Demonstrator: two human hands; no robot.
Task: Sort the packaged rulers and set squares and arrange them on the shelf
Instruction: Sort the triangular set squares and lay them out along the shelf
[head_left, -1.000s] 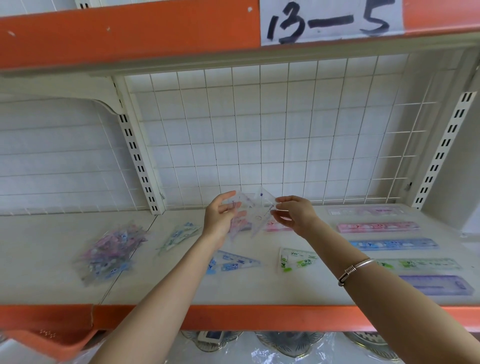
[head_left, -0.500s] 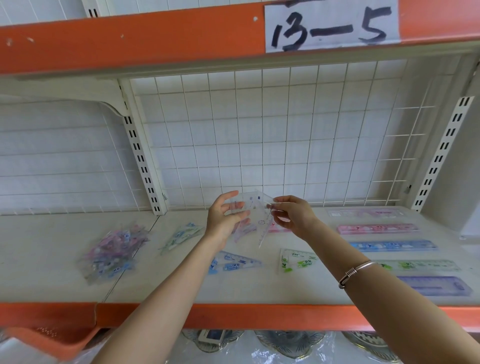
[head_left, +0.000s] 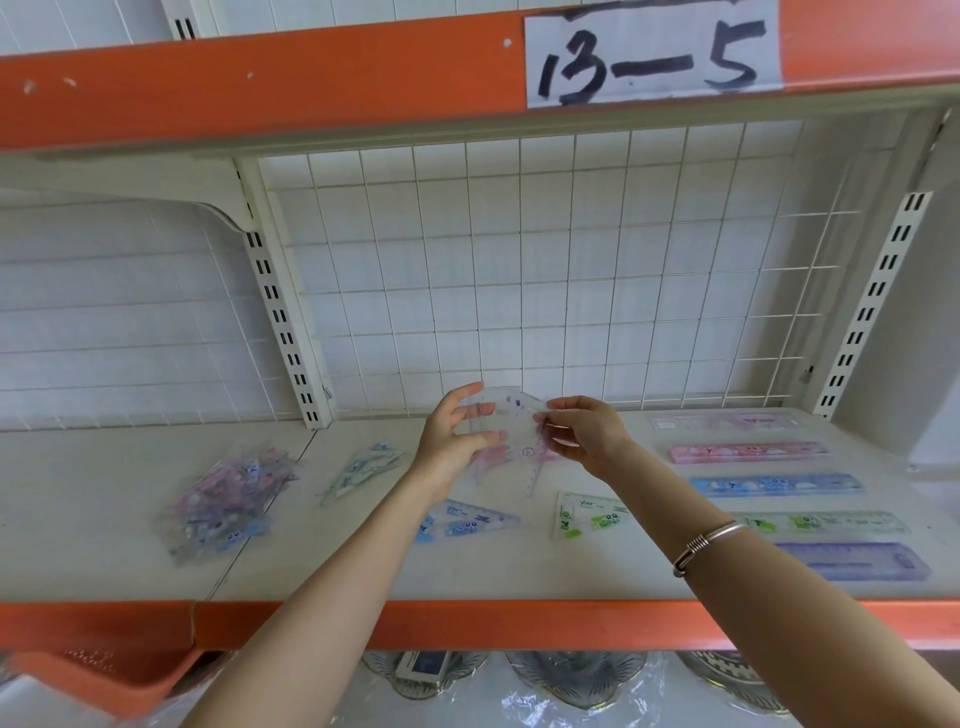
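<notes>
- Right now I hold a clear set square packet up in front of me, above the middle of the shelf and off its surface.
- My left hand grips the packet's left side, with the thumb raised and the fingers curled across its face.
- My right hand pinches the right corner between thumb and fingertips; a silver bangle sits on that wrist.
- The packet is see-through, with faint purple and pink print and a graduated edge hanging down from it. I cannot tell whether it holds one piece or several.
- On the shelf below lie a blue set square and, to its right, a green set square, each in its own wrapper.
- A pale teal set square lies further left, near a loose pile of packets.
- At the right, rulers lie in parallel rows from back to front: a clear ruler, a pink ruler, a blue ruler, a green ruler and a purple ruler.
</notes>
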